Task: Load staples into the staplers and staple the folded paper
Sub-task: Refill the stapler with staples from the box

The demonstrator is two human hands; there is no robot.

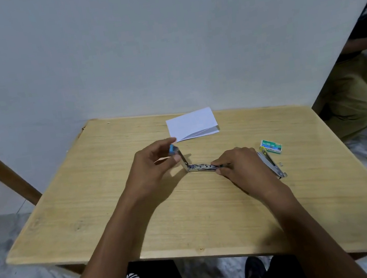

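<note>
Two hands work mid-table: left hand (155, 164) pinches blue stapler (195, 164) top up, right hand (236, 166) grips its tray end, apparently for loading.

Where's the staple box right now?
The green staple box sits on the table's right side, just beyond the second stapler, right of the right hand.

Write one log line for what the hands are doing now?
left hand: holds blue stapler lid open | right hand: at its tray | second stapler: idle | folded paper: unstapled
</note>
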